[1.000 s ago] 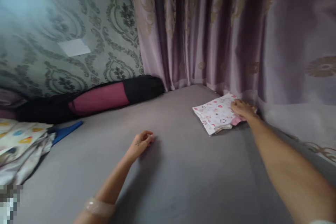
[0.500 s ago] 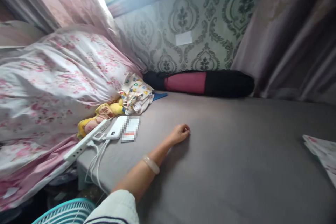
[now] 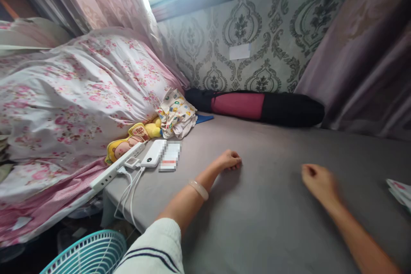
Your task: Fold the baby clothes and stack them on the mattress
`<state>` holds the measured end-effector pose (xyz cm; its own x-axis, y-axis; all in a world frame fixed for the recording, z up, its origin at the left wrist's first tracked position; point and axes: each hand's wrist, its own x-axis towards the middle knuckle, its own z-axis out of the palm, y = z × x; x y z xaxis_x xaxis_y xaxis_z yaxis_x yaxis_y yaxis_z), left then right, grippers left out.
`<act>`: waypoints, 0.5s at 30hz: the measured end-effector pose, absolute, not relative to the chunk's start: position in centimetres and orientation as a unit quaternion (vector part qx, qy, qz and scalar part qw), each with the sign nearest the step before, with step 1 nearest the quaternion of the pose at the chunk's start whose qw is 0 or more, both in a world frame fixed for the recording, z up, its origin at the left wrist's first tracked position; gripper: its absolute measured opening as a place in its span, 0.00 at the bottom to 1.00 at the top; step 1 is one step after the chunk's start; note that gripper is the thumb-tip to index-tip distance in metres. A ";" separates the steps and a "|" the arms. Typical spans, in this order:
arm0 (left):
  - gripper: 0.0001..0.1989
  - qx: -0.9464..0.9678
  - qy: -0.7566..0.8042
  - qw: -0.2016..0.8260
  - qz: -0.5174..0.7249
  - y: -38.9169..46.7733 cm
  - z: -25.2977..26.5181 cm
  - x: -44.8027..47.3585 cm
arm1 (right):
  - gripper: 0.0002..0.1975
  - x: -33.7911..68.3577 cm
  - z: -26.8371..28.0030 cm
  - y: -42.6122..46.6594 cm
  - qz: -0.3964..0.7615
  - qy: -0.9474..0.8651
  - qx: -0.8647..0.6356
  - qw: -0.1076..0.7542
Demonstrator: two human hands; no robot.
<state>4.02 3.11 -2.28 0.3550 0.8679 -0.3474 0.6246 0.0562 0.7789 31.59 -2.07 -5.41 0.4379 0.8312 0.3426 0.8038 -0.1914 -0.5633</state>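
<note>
My left hand point(image 3: 231, 160), a pale bangle point(image 3: 198, 190) on its forearm, rests over the grey sheet point(image 3: 263, 214) with its fingers curled in. Nothing shows between those fingers. To the right, my right hand point(image 3: 321, 182) is held over the same sheet, loosely fisted and a little blurred, with no object visible in it. Left of my left hand lie a blurred-out flat rectangular item point(image 3: 170, 156) and a white power bank point(image 3: 154, 153) with white cables. Both hands are apart from these things.
A white power strip point(image 3: 117, 167) runs along the left edge beside a yellow plush toy point(image 3: 120, 150) and a crumpled patterned cloth point(image 3: 178, 113). A long black-and-red bag point(image 3: 237, 105) lies against the wall. A turquoise fan point(image 3: 93, 250) stands lower left. Folded printed material point(image 3: 400, 192) lies far right.
My right hand has come into view from the lower right. The whole view has shifted, so things appear farther right. My left hand keeps its curled pose beside the same items.
</note>
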 end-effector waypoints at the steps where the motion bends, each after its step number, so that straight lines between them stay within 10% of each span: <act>1: 0.10 0.656 0.566 0.480 0.135 3.3 -2.1 3.8 | 0.11 30.1 -5.5 -2.1 0.044 -0.559 -0.756 0.337; 5: 0.09 0.618 0.623 0.440 0.188 4.7 -1.5 1.3 | 0.13 22.9 -5.3 -1.2 0.086 -0.663 -0.709 0.226; 15: 0.17 0.501 0.791 0.109 0.333 10.8 3.6 -14.0 | 0.13 19.5 -6.7 -2.0 -0.015 -0.663 -0.705 0.251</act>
